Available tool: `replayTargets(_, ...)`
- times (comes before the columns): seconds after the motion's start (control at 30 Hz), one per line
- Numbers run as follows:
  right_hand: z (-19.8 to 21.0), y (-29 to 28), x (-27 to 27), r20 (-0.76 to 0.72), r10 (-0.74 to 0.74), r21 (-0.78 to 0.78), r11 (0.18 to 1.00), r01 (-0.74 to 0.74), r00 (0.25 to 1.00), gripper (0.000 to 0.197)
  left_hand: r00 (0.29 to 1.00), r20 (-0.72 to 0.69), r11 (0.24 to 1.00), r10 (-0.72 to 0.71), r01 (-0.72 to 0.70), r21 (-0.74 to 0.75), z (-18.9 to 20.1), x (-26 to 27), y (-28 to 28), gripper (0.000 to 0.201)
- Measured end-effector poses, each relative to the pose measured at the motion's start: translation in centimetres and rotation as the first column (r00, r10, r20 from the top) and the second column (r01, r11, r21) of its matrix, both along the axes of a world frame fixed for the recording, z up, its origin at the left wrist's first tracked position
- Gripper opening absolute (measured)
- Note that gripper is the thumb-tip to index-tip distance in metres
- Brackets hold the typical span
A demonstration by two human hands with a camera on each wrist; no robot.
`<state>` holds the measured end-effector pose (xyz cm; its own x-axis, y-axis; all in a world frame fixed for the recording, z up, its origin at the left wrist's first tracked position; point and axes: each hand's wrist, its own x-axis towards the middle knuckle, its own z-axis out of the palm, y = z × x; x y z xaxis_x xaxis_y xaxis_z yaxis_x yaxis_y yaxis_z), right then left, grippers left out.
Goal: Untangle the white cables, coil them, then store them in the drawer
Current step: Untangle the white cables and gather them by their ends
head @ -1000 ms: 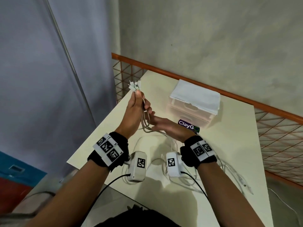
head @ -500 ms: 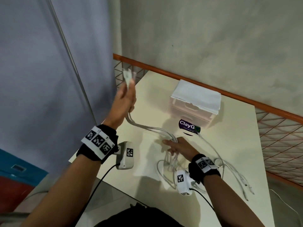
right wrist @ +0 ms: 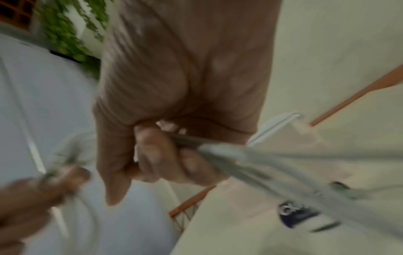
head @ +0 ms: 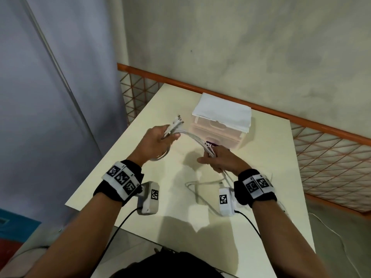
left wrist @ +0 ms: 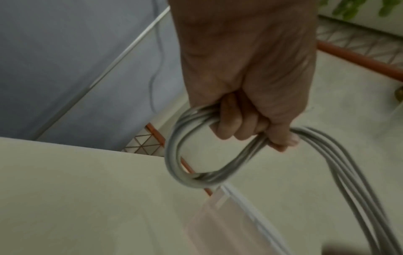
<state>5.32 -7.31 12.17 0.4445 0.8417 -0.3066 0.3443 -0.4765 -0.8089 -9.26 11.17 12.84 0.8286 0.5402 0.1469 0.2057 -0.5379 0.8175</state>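
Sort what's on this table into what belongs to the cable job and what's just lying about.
Belongs to the job:
- white cables, held in a bundle by the left hand and the right hand
- drawer unit, drawers closed

Just lying about:
- folded white cloth on top of the drawer unit
- purple-labelled item before it

Left hand (head: 158, 140) at frame centre-left in head view, raised above right, fingers (left wrist: 231, 124) curled tight round white cables (head: 192, 137), thumb on top. Right hand (head: 220, 159) just right of centre, lower, fingers (right wrist: 152, 155) curled round same bundle, thumb pointing down in right wrist view. Both forearms rise from lower frame edge, black wristbands with markers, hands apart.
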Motion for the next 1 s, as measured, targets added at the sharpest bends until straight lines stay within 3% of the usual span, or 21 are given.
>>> replayTargets(0.1, -2.5, -2.8, 1.5, 0.096, -0.08, -0.165, 0.982, 0.095, 0.992, 0.047, 0.967, 0.159, 0.98, 0.199, -0.193, -0.054, 0.8, 0.3, 1.2, 0.026)
replayTargets(0.23, -4.6, -7.5, 3.0, 0.201, -0.155, -0.325, 0.921, 0.216, 0.967, 0.049, 0.847, 0.264, 0.872, 0.462, -0.378, -0.312, -0.5, 0.1, 3.3, 0.024)
replayTargets(0.33, -4.6, -9.8, 4.0, 0.295, -0.309, -0.23, 0.895, 0.381, 0.904, 0.044, 0.885, 0.056, 0.875, 0.463, -0.446, -0.187, -2.4, -0.2, 4.3, 0.024)
replayTargets(0.43, -3.1, -9.5, 4.5, 0.469, -0.311, -0.142, 0.898, 0.417, 0.827, 0.045, 0.891, -0.17, 0.886, 0.421, -0.444, -0.133, -3.6, -0.3, 2.9, 0.038)
replayTargets(0.5, -1.7, -8.1, 4.0, 0.479, -0.263, -0.13, 0.922, 0.364, 0.837, 0.042, 0.92, -0.145, 0.914, 0.364, -0.383, -0.137, -3.4, 0.1, 1.0, 0.045)
replayTargets(0.6, 0.0, -5.6, 2.6, 0.448, -0.094, -0.18, 0.965, 0.193, 0.889, 0.027, 0.997, -0.035, 0.965, 0.066, -0.073, -0.252, -2.5, 1.5, -2.7, 0.044)
replayTargets(0.7, 1.9, -3.4, 0.7, 0.291, 0.009, -0.096, 0.995, 0.02, 0.957, 0.009, 0.954, -0.062, 0.911, -0.292, 0.258, -0.322, -2.5, 3.2, -6.2, 0.057)
replayTargets(0.77, 3.2, -3.1, 0.5, 0.228, -0.009, 0.0, 1.0, 0.009, 0.974, 0.003, 0.909, -0.032, 0.866, -0.415, 0.384, -0.32, -3.1, 4.0, -7.3, 0.038)
replayTargets(0.83, 3.6, -3.7, 1.0, 0.186, -0.052, 0.039, 0.998, 0.045, 0.981, 0.009, 0.903, -0.006, 0.851, -0.43, 0.404, -0.336, -3.2, 4.0, -7.5, 0.007)
replayTargets(0.93, 1.8, -5.7, 1.8, 0.091, -0.145, 0.003, 0.989, 0.145, 0.985, 0.012, 0.913, -0.02, 0.889, -0.406, 0.39, -0.241, -2.3, 3.9, -6.7, 0.014)
replayTargets(1.0, -0.6, -7.0, 2.3, 0.163, -0.22, -0.087, 0.968, 0.236, 0.962, 0.023, 0.946, -0.012, 0.937, -0.325, 0.321, -0.136, -1.3, 3.8, -5.8, 0.018)
